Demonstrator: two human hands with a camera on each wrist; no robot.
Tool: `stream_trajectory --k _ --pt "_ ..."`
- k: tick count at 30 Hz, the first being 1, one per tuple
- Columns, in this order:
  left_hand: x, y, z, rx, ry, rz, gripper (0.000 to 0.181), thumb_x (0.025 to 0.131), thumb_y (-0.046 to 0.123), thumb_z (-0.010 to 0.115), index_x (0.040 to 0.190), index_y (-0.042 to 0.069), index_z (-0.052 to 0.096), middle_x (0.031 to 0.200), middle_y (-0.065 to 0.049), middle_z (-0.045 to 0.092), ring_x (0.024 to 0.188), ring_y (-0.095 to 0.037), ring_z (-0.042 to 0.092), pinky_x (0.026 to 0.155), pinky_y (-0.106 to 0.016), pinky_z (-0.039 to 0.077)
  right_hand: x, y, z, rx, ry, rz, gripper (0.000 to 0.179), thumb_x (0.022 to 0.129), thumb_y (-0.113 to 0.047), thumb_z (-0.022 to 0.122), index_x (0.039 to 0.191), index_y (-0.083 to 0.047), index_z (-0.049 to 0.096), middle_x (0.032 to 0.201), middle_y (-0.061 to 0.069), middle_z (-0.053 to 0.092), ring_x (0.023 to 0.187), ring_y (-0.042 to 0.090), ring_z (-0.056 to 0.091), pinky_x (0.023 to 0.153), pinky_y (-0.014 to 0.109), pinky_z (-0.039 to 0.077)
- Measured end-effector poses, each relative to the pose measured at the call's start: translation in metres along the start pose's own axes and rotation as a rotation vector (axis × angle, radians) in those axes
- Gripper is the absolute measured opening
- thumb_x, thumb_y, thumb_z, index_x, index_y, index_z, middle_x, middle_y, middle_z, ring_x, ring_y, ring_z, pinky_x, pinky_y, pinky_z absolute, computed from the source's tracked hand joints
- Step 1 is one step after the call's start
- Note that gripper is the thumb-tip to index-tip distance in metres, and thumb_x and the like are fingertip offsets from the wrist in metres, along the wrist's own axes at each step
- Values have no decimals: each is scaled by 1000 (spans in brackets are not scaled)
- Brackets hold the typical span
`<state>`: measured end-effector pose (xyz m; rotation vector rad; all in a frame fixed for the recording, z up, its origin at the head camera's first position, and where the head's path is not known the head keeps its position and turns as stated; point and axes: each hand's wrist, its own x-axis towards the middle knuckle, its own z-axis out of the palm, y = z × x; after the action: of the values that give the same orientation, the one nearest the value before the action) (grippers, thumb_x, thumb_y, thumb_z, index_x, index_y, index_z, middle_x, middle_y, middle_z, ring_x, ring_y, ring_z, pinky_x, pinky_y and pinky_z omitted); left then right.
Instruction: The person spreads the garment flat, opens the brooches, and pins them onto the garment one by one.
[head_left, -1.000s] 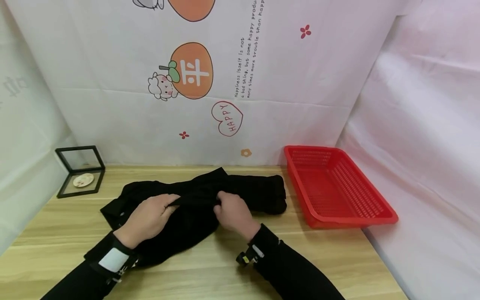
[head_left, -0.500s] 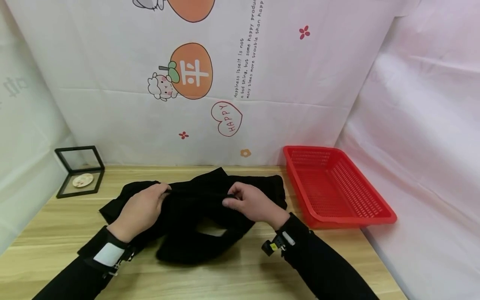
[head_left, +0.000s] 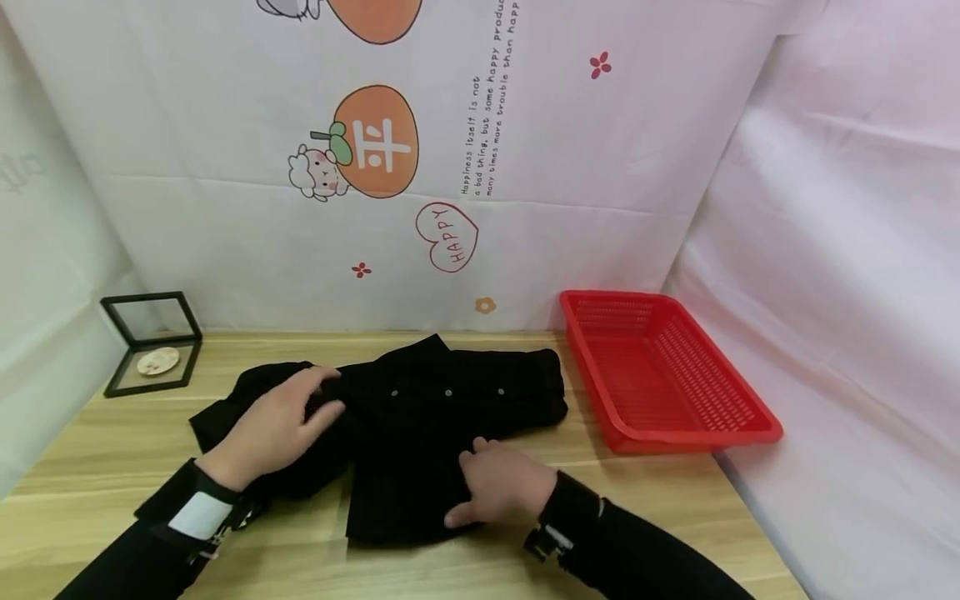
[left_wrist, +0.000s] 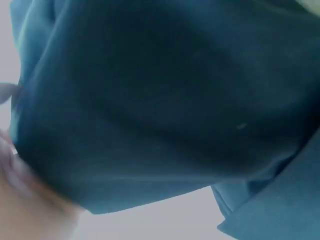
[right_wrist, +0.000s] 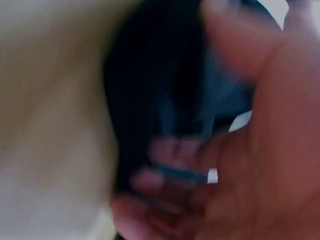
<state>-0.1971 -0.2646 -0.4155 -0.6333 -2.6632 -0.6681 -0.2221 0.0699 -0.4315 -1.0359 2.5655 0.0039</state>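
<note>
A black shirt (head_left: 427,467) with a row of small light buttons (head_left: 448,392) lies partly folded on the table in the head view. Over its left part is my left hand (head_left: 262,435), thumb and fingers spread apart, with no cloth seen pinched between them. My right hand (head_left: 510,483) is at the right edge of a flap hanging toward me, its fingers loosely bent and the thumb apart. Dark cloth (left_wrist: 160,100) fills most of the left wrist view. In the blurred right wrist view, bent fingers (right_wrist: 145,181) lie against the cloth (right_wrist: 140,90); their exact contact is unclear.
A red perforated basket (head_left: 626,440) stands right of the shirt on the wooden table (head_left: 630,517). At the back left is a black frame (head_left: 187,367) standing open like a hinge, with a round pale disc (head_left: 158,361). White printed sheets (head_left: 555,250) surround the table.
Both hands held a stretched edge of the shirt; that edge has been let go. The right hand moved toward me, and a flap now lies at the front, with the buttons showing.
</note>
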Motion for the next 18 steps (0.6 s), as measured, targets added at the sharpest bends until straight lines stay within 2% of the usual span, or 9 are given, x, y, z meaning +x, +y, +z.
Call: stream_trajectory --k 2,4,6,8,11,14,16,18 --pt "-7 4 6 29 -86 18 64 94 42 69 144 7 48 118 -11 59 94 -25 62 76 -47 52 2 -6 8 -81 82 13 42 90 -47 70 109 -9 69 92 0 60 92 16 55 85 31 48" --pt "-16 9 14 83 -207 36 83 87 53 74 151 12 41 116 -9 56 89 -20 59 76 -47 51 1 -3 10 -88 167 19 17 92 -27 70 97 -12 66 80 -2 56 81 15 54 76 31 49" --pt "-27 12 22 128 -318 50 97 81 57 77 157 16 33 116 -9 55 83 -18 58 76 -49 50 -3 7 5 -22 247 50 6 88 -13 67 92 -12 63 75 -3 56 75 15 55 70 33 50" --pt "-37 13 29 169 -384 49 106 77 57 80 159 18 26 120 -12 55 81 -18 58 77 -52 49 -12 18 -5 96 352 114 12 85 -7 65 93 -12 59 73 -1 57 69 16 56 63 35 50" --pt "-48 11 34 168 -416 5 114 74 51 84 161 17 20 122 -14 56 76 -17 59 74 -50 48 -31 34 -25 311 549 195 18 85 -2 62 100 -12 57 78 1 59 65 16 53 61 36 48" --pt "-53 10 33 137 -417 -43 119 72 53 85 162 19 15 129 -19 53 73 -18 61 77 -53 49 -50 45 -40 473 707 212 23 91 0 56 111 -11 56 93 4 60 73 18 53 68 37 47" --pt "-53 8 32 122 -416 -54 122 70 53 87 162 21 12 135 -22 49 75 -21 62 78 -56 50 -60 49 -46 503 765 198 27 92 -1 53 117 -10 57 99 5 58 76 18 52 69 36 45" --pt "-54 7 31 135 -410 -55 124 69 50 88 162 22 11 140 -25 44 78 -25 62 78 -57 50 -69 52 -49 444 807 168 33 90 0 54 122 -8 59 101 5 56 80 18 50 69 35 44"
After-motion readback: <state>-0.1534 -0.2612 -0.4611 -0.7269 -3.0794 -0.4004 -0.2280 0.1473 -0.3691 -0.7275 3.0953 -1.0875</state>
